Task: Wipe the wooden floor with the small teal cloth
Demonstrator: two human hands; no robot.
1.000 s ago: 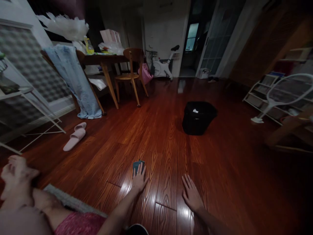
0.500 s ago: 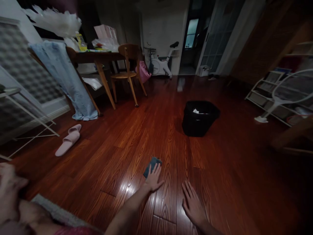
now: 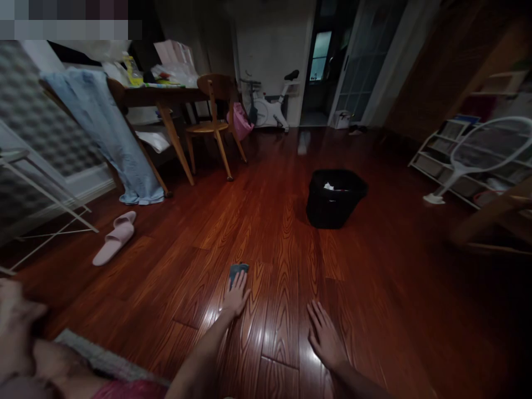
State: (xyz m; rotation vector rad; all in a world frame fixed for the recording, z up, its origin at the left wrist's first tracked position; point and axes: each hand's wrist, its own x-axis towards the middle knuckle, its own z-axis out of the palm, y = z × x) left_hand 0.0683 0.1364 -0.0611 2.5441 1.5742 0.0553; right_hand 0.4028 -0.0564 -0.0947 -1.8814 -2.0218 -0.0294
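A small blue-grey cloth (image 3: 238, 269) lies flat on the glossy red-brown wood floor (image 3: 266, 227). My left hand (image 3: 236, 296) rests on its near part with the fingers stretched out, covering some of it. To the right, my right hand (image 3: 326, 335) lies palm down on the bare boards, fingers extended and holding nothing. The black trash bin (image 3: 332, 205), with a bit of white paper inside, stands beyond my right hand, apart from it.
Pink slippers (image 3: 114, 238) lie at the left near a white metal stand (image 3: 50, 208). A wooden chair (image 3: 214, 127), a table with jeans (image 3: 112, 138) hanging beside it, and an exercise bike (image 3: 270, 108) are farther back. A white racket-shaped object (image 3: 461, 166) leans by shelves at right.
My left hand has slid left across the floor together with the cloth, which now shows less beyond the fingertips. My right hand has stayed in nearly the same place.
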